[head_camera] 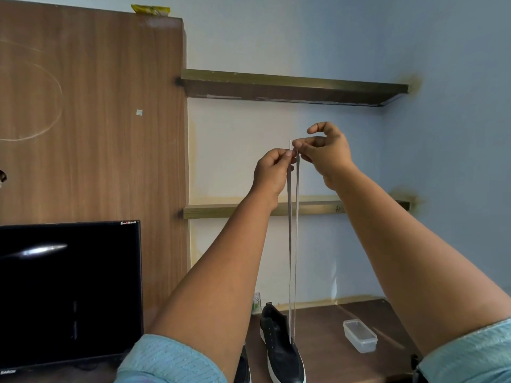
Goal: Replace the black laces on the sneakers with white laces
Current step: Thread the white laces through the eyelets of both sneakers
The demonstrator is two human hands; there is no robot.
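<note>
White lace [292, 244] is hanging in two strands from your raised hands, and both grips are closing on its upper ends. Your left hand [272, 171] is pinching one strand between thumb and curled fingers, while your right hand [327, 150] is pinching the other just beside it, forefinger lifted clear; one pale tip is poking up above your fingers. You are probably holding the ends together this high to match the two lengths, so the lace sits even across the lowest eyelets.

Far below your grips, the strands are running down into the black sneaker [279, 346] standing on the tabletop [326, 355], apparently threaded near the toe, though the eyelets themselves are too small to make out. No black lace is showing on this shoe, so most of the threading seems to be lying ahead. A second sneaker [244, 366] is peeking out beside it, mostly hidden behind your left forearm.

Down to the right of your grips, a clear plastic box [360, 335] is sitting on the tabletop. Down to the left, a dark monitor [69, 294] is carrying small lettering at its top corner and another mark at its lower edge, both too blurred to read reliably.
</note>
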